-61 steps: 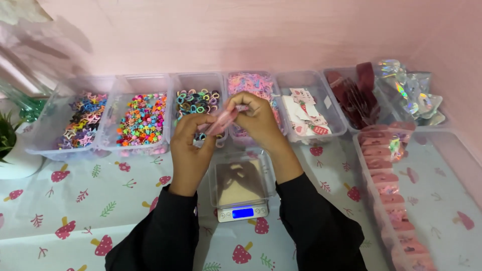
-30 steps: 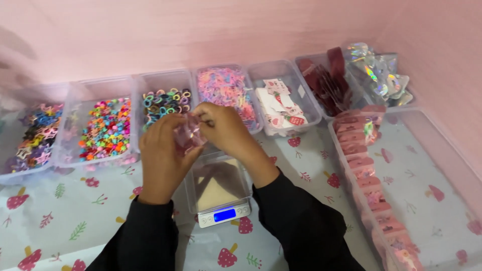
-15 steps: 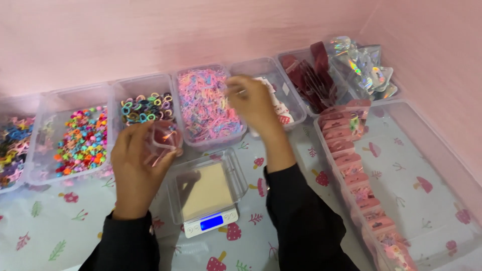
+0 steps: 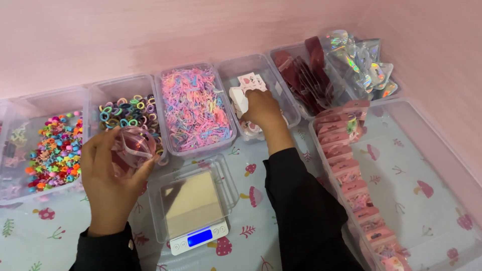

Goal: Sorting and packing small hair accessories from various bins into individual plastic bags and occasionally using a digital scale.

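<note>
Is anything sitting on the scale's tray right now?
No: the clear tray on the scale holds nothing, and the left hand holds its small pink bag beside it.

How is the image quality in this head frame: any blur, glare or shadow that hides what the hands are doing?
Head view: light is soft and even. The left hand and its clear pink pouch look slightly motion-soft; the right hand in the card bin is sharper. The scale plate carries a dull reflection, and the holographic bags throw rainbow glare. Far-left bins are cut off by the edge.
</note>
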